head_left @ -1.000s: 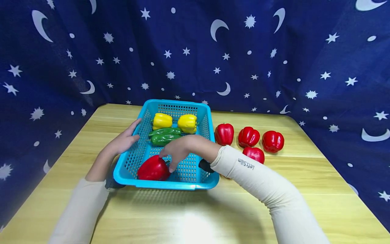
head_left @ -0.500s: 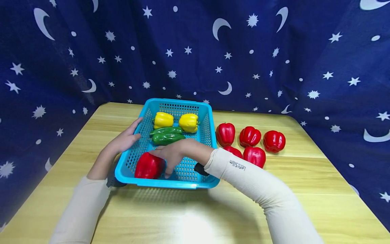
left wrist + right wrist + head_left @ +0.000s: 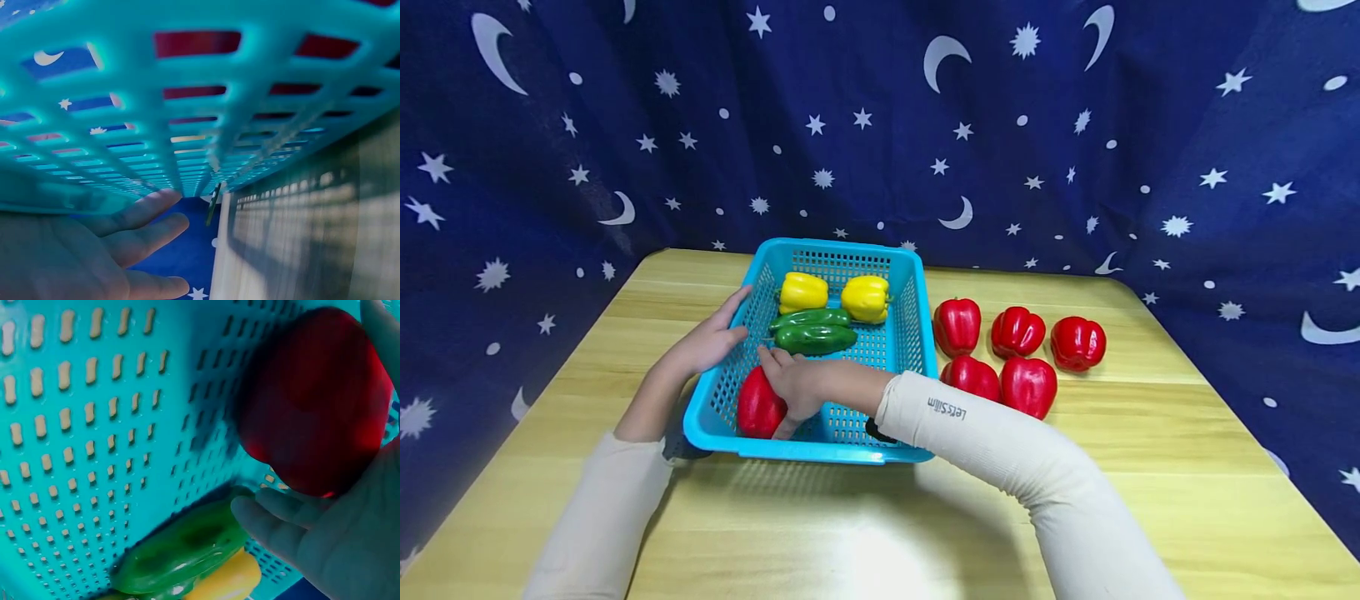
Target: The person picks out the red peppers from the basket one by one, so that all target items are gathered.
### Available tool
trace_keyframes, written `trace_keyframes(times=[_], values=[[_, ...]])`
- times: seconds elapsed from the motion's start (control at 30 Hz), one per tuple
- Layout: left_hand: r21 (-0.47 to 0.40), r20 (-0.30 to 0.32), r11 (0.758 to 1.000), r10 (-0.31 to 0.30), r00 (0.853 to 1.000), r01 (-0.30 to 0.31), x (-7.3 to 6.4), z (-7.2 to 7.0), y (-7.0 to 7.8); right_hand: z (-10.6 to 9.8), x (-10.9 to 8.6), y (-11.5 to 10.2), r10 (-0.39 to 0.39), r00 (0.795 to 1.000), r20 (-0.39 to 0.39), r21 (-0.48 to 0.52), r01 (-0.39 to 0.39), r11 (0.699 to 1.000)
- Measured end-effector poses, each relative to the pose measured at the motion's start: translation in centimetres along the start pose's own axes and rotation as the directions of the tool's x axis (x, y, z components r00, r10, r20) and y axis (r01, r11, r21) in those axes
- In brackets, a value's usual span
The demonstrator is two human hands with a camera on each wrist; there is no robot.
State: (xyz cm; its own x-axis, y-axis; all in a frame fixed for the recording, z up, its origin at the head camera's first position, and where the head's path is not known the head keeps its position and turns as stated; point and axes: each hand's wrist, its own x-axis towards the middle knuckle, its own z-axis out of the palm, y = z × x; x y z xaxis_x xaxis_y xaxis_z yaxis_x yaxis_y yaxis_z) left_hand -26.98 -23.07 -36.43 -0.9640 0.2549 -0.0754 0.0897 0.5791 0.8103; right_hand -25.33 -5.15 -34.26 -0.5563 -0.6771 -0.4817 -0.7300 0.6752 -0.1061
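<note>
A blue perforated plastic basket (image 3: 880, 454) stands on the table. At its near left corner sits a red bell pepper (image 3: 761, 404), and my right hand (image 3: 801, 387) is right beside it, fingers extended past its far side and thumb on the near side. The right wrist view shows the red pepper (image 3: 319, 406) between thumb and spread fingers. Against the basket's left outer wall (image 3: 144, 81) my left hand (image 3: 703, 343) rests with straight fingers. Farther in lie two long green peppers (image 3: 815, 339), and two yellow bell peppers (image 3: 865, 299) sit at the back.
Several red bell peppers (image 3: 1017, 332) sit on the wooden table (image 3: 1150, 467) to the right of the basket. A dark blue curtain (image 3: 865, 183) with moons and stars hangs behind the table. My right forearm crosses the basket's right rim.
My right hand has moved left inside the basket, and the red pepper has shifted left and turned more upright. The left hand has stayed at the basket's left side.
</note>
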Motion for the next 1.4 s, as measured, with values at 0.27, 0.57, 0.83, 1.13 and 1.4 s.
trace_keyframes(times=[0.27, 0.57, 0.83, 1.13, 1.4], values=[[0.008, 0.002, 1.0, 0.018, 1.0, -0.018, 0.2, 0.4, 0.7, 0.2, 0.0, 0.3, 0.075, 0.996, -0.055, -0.132, -0.082, 0.988], [0.015, 0.013, 1.0, 0.003, 1.0, -0.003, 0.0, 0.2, 0.7, -0.3, -1.3, 0.6, 0.044, 0.993, -0.106, -0.194, -0.064, 0.979], [0.042, 0.004, 0.999, -0.011, 1.0, 0.011, -0.3, -0.4, 0.7, -3.1, -4.8, 3.8, -0.018, 0.982, -0.189, -0.042, 0.011, 0.999], [0.037, 0.02, 0.999, -0.038, 0.999, 0.037, -0.4, -0.4, 0.5, -5.0, -8.3, 7.1, -0.009, 0.955, -0.296, 0.118, 0.046, 0.992], [0.035, 0.024, 0.999, -0.017, 1.0, 0.016, -0.3, 0.0, 0.7, -4.5, -11.5, 10.2, 0.028, 0.932, -0.362, 0.235, 0.062, 0.97]])
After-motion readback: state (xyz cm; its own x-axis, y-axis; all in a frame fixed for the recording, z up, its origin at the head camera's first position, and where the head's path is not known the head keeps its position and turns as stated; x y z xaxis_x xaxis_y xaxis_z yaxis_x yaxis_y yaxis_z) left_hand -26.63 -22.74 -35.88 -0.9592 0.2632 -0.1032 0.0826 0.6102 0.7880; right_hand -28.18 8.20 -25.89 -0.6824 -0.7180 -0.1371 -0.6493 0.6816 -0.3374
